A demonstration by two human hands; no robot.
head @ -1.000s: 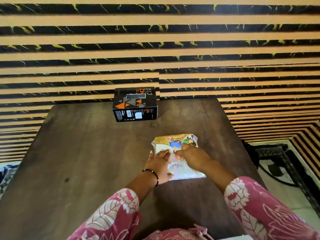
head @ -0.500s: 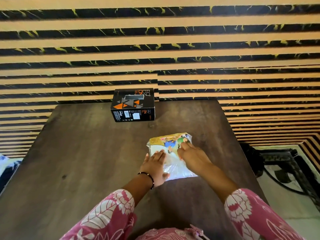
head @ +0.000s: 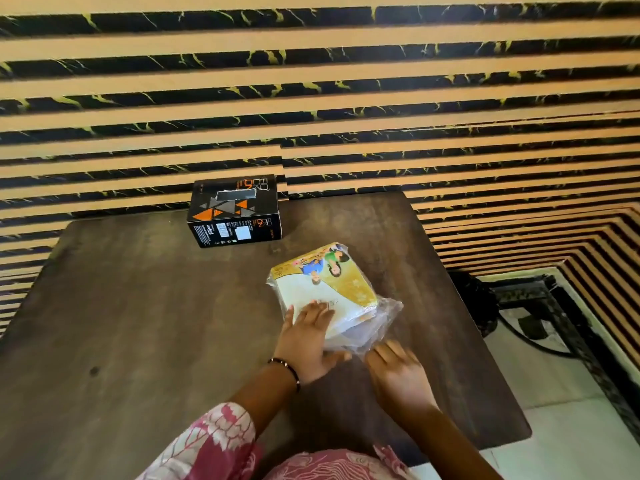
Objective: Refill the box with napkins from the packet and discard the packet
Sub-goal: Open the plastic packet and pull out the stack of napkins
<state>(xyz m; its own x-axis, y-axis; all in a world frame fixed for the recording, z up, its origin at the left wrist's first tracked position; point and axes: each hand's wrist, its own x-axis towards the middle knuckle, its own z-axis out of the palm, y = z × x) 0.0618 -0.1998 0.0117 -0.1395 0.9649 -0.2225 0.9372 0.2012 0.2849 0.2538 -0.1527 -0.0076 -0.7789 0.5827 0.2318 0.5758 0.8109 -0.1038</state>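
Note:
A clear plastic packet of white napkins [head: 329,289] with a yellow printed top lies on the dark wooden table [head: 138,323], right of centre. My left hand [head: 308,337] presses flat on its near left part, thumb under the near edge. My right hand [head: 398,375] hovers blurred just off the packet's loose plastic end, fingers apart, holding nothing. A black box with orange triangles [head: 235,211] stands shut at the table's far edge, apart from the packet.
A striped black and tan wall [head: 311,98] rises directly behind the table. To the right the table ends above a pale floor with a dark metal frame [head: 540,306] and a cable.
My right hand has come off the packet's top and moved back to its near plastic end. The packet has turned slightly, its open plastic end now facing me. My left hand stays on it.

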